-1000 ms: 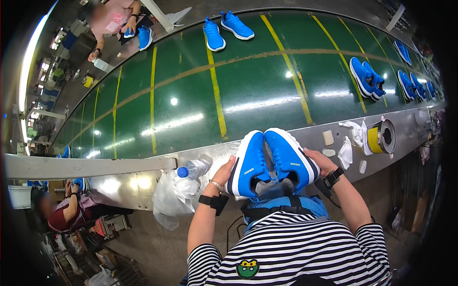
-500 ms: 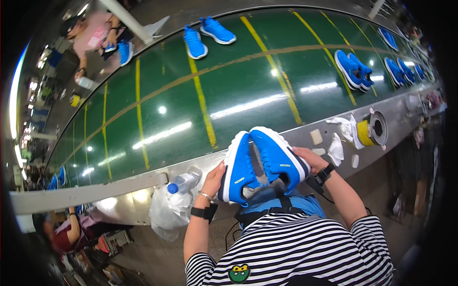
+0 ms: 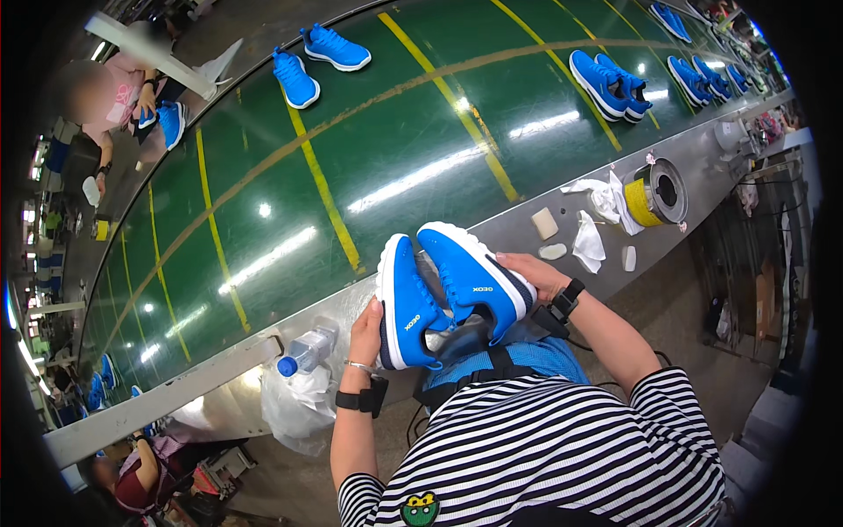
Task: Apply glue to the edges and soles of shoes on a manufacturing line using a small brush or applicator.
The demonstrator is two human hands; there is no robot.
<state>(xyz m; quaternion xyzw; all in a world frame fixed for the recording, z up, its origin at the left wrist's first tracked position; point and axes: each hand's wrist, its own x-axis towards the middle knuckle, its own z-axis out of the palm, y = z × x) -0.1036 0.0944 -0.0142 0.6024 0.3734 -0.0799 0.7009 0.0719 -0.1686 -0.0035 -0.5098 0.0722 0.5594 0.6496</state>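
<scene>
A pair of blue sneakers with white soles is held up in front of me, toes pointing away and heels toward my body. My left hand (image 3: 365, 334) is closed round the outer heel side of the left sneaker (image 3: 400, 299). The outer sole of the right sneaker (image 3: 481, 279) is gripped by my right hand (image 3: 537, 274), with the thumb along the edge. Both toes sit close together, just over the near edge of a green conveyor belt (image 3: 290, 263). My fingers under the soles are partly hidden.
A capped water bottle (image 3: 307, 351) and a clear plastic bag (image 3: 297, 408) lie left on the metal ledge. To the right are a yellow-banded tin (image 3: 645, 202), crumpled white cloth (image 3: 588, 241) and pale blocks (image 3: 544, 223). More sneakers (image 3: 606, 86) ride the belt. Across it, a person (image 3: 118, 92) handles another pair.
My view has turned a little, so belt and ledge things sit farther left. The sneakers stay in both hands, swung slightly left. The person across has moved the hand with a white object.
</scene>
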